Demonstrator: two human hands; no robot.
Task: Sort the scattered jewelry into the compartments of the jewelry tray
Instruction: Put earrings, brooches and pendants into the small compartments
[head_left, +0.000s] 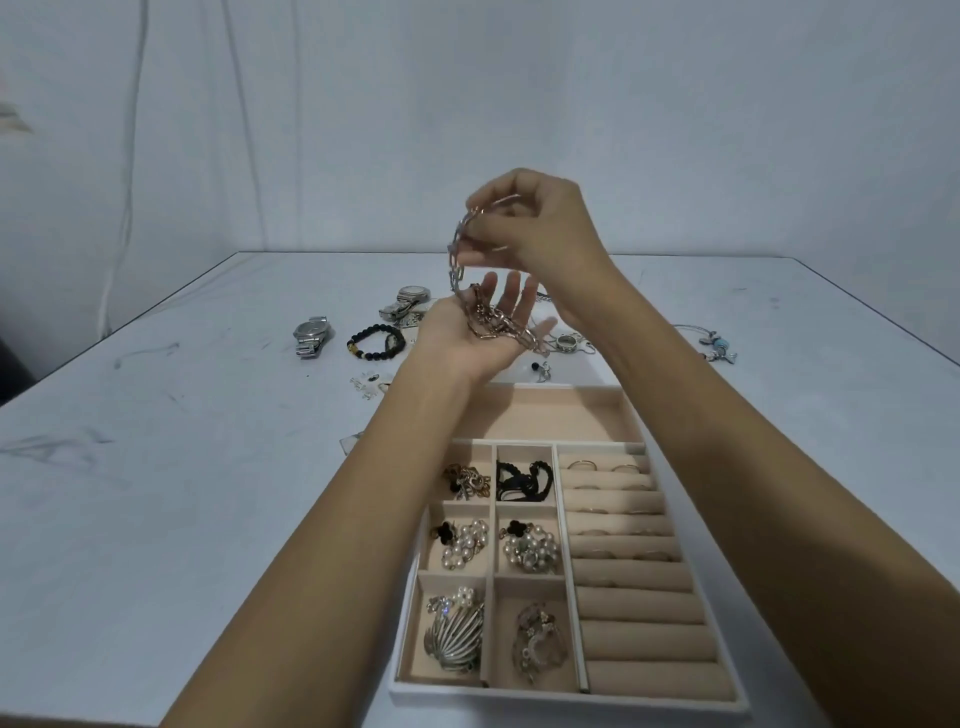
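My right hand (524, 228) pinches a chain (457, 260) above the tray's (566, 699) twelve o'clock edge; its lower end pools in my flat, upturned left hand (483, 332).

A plain indoor setting seen from above and in front. A large pale counter (156, 493) fills the lower half of the view, its surface whitish with a faint blue cast and marked by grey scuffs and smudges, most of them on the left side. Its far edge runs straight across the middle of the view, and its left and right edges slant outward toward the viewer with thin dark rims. Behind it hangs a pale cloth backdrop (675, 104) covering the whole wall, loosely draped, with long vertical folds and creases toward the left. The light is soft, even and cool, casting only faint shadows
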